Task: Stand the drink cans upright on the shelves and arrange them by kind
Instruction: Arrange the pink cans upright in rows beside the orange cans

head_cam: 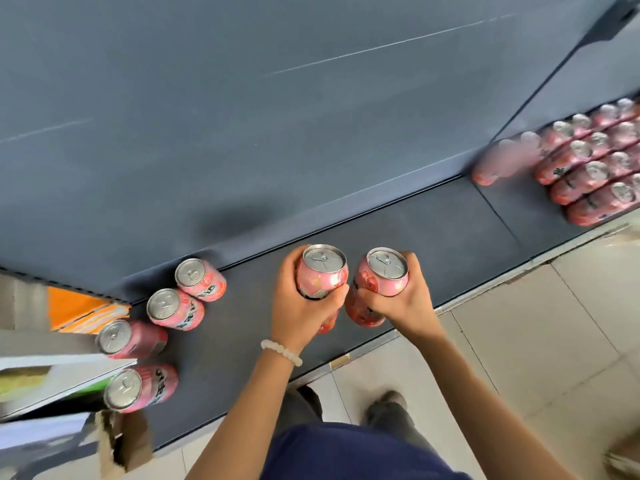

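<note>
on the dark shelf [433,230] four loose cans [176,308]; each hand's fingers [332,299] grip one can [323,271].

Dark grey shelf [433,233] was seen running diagonally from lower left to upper right, backed by grey panel [242,98]. Seam [498,211] was noted across shelf toward right. Four pink cans [162,330] were stood upright in curved line at left end, silver tops up. Block of pink cans [588,171] was packed in tight rows at right end, beyond seam; nearest ones were blurred. Pale tiled floor [519,341] was seen below shelf's front edge.
</note>
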